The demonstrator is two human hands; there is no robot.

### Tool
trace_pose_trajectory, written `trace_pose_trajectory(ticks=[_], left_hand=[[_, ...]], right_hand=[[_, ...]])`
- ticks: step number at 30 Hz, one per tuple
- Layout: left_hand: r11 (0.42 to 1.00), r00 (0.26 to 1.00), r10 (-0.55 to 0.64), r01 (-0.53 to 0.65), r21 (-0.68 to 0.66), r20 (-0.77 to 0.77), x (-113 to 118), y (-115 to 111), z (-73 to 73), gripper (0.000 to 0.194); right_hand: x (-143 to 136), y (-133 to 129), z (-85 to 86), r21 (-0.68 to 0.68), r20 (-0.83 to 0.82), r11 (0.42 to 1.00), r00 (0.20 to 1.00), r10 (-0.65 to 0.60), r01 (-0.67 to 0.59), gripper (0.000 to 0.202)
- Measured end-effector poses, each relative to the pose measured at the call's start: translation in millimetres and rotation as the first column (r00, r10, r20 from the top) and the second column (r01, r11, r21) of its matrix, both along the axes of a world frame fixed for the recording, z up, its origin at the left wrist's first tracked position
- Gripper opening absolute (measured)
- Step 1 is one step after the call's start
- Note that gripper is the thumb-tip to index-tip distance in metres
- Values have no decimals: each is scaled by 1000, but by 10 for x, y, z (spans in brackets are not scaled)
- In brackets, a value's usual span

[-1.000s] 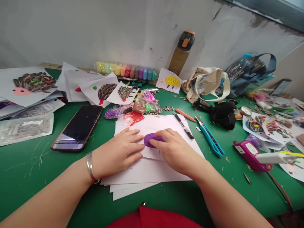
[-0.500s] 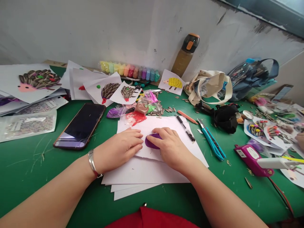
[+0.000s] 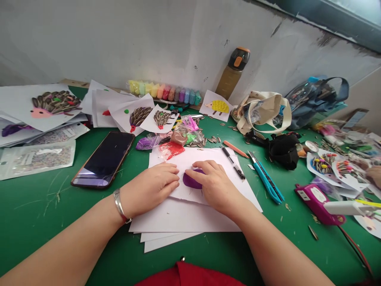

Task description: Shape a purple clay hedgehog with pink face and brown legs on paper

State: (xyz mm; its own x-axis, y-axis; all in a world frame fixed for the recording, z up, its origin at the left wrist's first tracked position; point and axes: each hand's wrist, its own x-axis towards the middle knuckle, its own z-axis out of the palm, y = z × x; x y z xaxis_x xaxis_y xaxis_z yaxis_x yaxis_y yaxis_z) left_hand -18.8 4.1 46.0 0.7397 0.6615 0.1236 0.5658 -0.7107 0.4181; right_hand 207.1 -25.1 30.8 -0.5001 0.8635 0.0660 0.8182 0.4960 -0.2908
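White paper sheets [image 3: 190, 218] lie stacked on the green table in front of me. On the top sheet is a flat purple patch of modelling clay [image 3: 191, 180], with a few thin drawn lines below it. My left hand [image 3: 157, 180] rests open and flat on the paper just left of the patch. My right hand [image 3: 216, 182] lies over the patch's right side, fingers stretched out, the index finger along its upper edge; part of the clay is hidden beneath. Behind the hands are a bag of red clay [image 3: 171, 150] and a bag of brown clay [image 3: 179, 138].
A black pen [image 3: 233, 163] lies on the sheets' right edge, near an orange stick [image 3: 235, 149] and a blue utility knife [image 3: 266, 178]. At left is a phone [image 3: 104, 159]. A magenta glue gun [image 3: 318, 202] lies right. Another person's hand [image 3: 373, 174] shows at far right.
My right index finger has shifted slightly up over the purple clay, uncovering a little more of it. My left hand stays in place. The whole view has shifted slightly.
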Motion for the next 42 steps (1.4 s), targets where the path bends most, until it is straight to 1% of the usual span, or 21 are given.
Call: trace_pose_trajectory(ticks=[4,10,13,15,19,22,25,29,31,35,37,40,42], left_hand=[[1000,1000,3,-3,-12,-2,5,2,-10,36],[999,1000,-8,8,-45,-5,-1,-1,-10,36],[998,1000,-22,21,-64,-7,-5,-5,-4,35],[997,1000,-28,27,-69,-13,-3,-12,8,35],[997,999,-47,47,-68,-10,6,-35,43,33],[994,998,-62,60,-89,-21,3,-57,69,33],[995,1000,-4,3,-97,-9,-12,-72,87,31],[990,989,127,-122,-78,74,-43,-66,100,29],[981,974,195,-192,-37,116,-59,-54,102,30],[943,925,313,-329,42,217,-79,-35,110,32],[941,924,327,-338,24,198,-73,-39,114,32],[952,946,305,-302,-44,112,-43,-59,115,34],[955,953,292,-287,-70,76,-18,-75,109,34]], right_hand=[[35,10,-17,0,-20,1000,1000,12,-12,46],[54,23,-72,11,-94,999,995,-44,45,59],[66,37,-65,15,-119,998,992,-53,55,54],[76,58,-9,-10,-118,999,992,-41,40,54],[93,134,204,-143,-71,990,997,-9,-1,50],[61,208,349,-181,-10,981,997,-79,76,43],[-28,283,412,-140,-15,980,989,-146,142,39],[-170,370,428,-125,-47,980,986,-163,156,34],[-226,411,442,-122,-54,980,985,-164,156,33],[-340,498,493,-99,-61,982,984,-167,160,30],[-416,543,518,-94,-28,985,989,-145,142,29],[-512,618,546,-95,32,990,994,-102,105,30],[-529,676,557,-91,29,990,994,-108,110,31]])
